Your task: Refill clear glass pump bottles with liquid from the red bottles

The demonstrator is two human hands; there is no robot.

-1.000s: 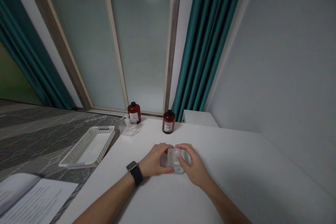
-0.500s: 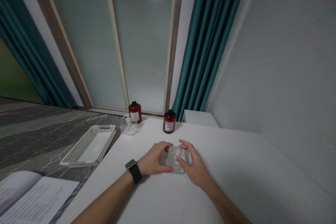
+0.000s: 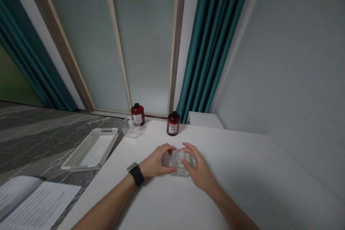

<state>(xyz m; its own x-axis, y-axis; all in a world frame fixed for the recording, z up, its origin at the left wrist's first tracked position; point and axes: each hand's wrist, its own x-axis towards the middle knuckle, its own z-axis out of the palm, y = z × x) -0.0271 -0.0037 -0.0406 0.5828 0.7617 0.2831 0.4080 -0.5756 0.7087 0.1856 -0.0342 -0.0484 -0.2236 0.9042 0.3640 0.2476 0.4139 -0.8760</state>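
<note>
A clear, squarish glass bottle (image 3: pixel 180 171) with a round, ball-like stopper (image 3: pixel 181 154) stands on the white table (image 3: pixel 172 205). Around the bottle's left side curve the thumb and fingers of my left hand (image 3: pixel 159 160), steadying its body. Thumb and forefinger of my right hand (image 3: pixel 198 169) close on the stopper at the top. Whether the stopper is seated or lifted a little is too blurred to tell. Beyond my hands stands a dark red bottle (image 3: pixel 173 123) with a black cap and a pale label.
At the table's far left corner are a second dark red bottle (image 3: pixel 137 114) and another clear bottle (image 3: pixel 132 131) with a round stopper. A white perforated basket (image 3: pixel 78 151) and an open book (image 3: pixel 45 205) lie left of the table. A white cabinet (image 3: pixel 206 120) stands behind.
My right thumb and forefinger have shifted slightly around the stopper. My left hand keeps its hold on the bottle. The whole view has moved a little.
</note>
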